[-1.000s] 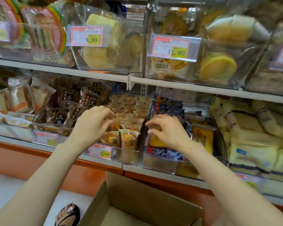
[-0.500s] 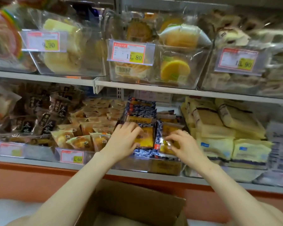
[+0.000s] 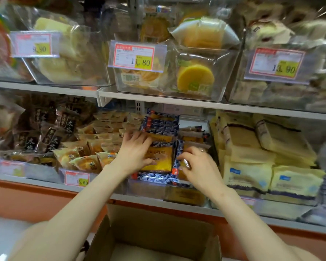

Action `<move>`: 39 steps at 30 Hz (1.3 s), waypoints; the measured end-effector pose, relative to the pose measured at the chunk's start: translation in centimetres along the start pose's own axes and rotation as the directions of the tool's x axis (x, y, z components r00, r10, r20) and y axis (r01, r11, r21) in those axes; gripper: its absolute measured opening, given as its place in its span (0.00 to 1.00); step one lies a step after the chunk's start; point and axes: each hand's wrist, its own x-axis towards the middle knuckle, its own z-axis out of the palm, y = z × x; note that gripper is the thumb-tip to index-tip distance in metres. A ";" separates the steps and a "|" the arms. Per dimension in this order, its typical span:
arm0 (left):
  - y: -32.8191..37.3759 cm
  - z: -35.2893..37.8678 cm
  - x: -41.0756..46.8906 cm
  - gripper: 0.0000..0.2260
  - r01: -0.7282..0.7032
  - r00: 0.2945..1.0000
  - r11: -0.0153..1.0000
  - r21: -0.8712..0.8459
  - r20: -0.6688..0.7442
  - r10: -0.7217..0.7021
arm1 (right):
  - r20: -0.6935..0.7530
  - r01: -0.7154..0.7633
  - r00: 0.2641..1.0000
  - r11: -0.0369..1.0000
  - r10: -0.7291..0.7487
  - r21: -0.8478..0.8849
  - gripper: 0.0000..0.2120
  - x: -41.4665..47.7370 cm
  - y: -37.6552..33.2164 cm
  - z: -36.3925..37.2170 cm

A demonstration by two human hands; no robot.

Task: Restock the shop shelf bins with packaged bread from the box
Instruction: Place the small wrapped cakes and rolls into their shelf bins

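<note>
Most bins on the lower shelf [image 3: 158, 201] look full. Left hand [image 3: 134, 153] lies spread flat on the front blue-edged bread pack [image 3: 159, 157] in the middle bin; right hand [image 3: 198, 166] curls its fingers round a neighbouring pack [image 3: 184, 163], settling it. Below, the box [image 3: 158, 234] gapes; what remains inside is unclear.

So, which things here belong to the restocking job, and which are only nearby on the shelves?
Part of the job:
- left hand and right hand, both on the packs
- blue-edged bread packs in the middle bin
- cardboard box below

Only nearby:
- dark brown packs
- small orange buns
- pale yellow loaves
- upper bins with price tags
</note>
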 end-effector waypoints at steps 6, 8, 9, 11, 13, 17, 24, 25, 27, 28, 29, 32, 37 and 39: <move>1.0 0.2 0.3 0.44 0.078 0.973 0.997 -0.014 0.218 -0.073 | -0.003 0.025 1.000 0.999 -0.025 0.025 0.14 0.7 0.3 0.1; 1.3 0.0 0.8 0.43 0.073 0.970 0.997 0.004 0.232 -0.072 | 0.003 0.036 0.999 0.999 -0.036 0.018 0.15 0.8 0.6 0.1; 1.4 -0.2 1.0 0.43 0.029 0.973 0.999 0.028 0.230 -0.035 | 0.003 0.044 0.999 0.999 -0.044 0.014 0.15 0.9 0.6 0.1; 1.3 -0.1 1.3 0.41 0.004 0.980 0.998 0.062 0.198 -0.017 | -0.001 0.054 0.999 0.998 -0.054 0.016 0.15 1.0 0.8 0.0; 1.4 -0.2 1.7 0.40 0.021 0.985 0.999 0.045 0.172 -0.028 | 0.006 0.049 0.999 0.999 -0.049 0.025 0.15 1.1 0.7 0.1; 2.3 -0.2 1.2 0.38 0.043 0.986 0.998 -0.043 0.160 -0.035 | -0.010 0.027 1.000 0.998 -0.027 0.051 0.15 1.4 0.0 0.2; 3.2 -0.1 -2.2 0.35 0.005 0.999 0.967 -0.256 0.051 0.009 | 0.001 -0.089 0.996 0.993 0.090 0.073 0.18 2.8 -0.1 -1.3; 2.9 0.0 -2.6 0.35 -0.006 0.997 0.961 -0.276 0.076 0.028 | 0.014 -0.116 0.993 0.991 0.115 0.060 0.19 2.9 0.3 -1.7; 2.2 0.6 -3.2 0.36 -0.036 0.989 0.962 -0.271 0.132 0.074 | 0.049 -0.166 0.985 0.986 0.166 -0.001 0.22 2.9 1.2 -2.3; 2.0 0.7 -3.4 0.35 -0.057 0.988 0.960 -0.274 0.121 0.093 | 0.066 -0.185 0.980 0.982 0.188 -0.042 0.22 3.0 1.7 -2.5; 1.8 0.6 -3.6 0.34 -0.085 0.988 0.959 -0.271 0.099 0.115 | 0.074 -0.199 0.976 0.977 0.205 -0.077 0.22 3.0 2.2 -2.6; 1.3 0.7 -3.9 0.27 -0.134 0.991 0.952 -0.277 -0.046 0.126 | 0.082 -0.231 0.965 0.957 0.248 -0.175 0.20 3.5 3.3 -3.0; 2.4 0.1 -4.1 0.13 -0.104 0.991 0.865 -0.491 -0.124 0.048 | 0.062 -0.180 0.977 0.948 0.202 -0.263 0.15 4.1 3.8 -3.0; 3.6 -0.2 -4.1 0.14 -0.002 0.998 0.786 -0.618 -0.048 -0.035 | -0.007 -0.197 0.980 0.968 0.198 -0.153 0.09 4.1 3.8 -3.0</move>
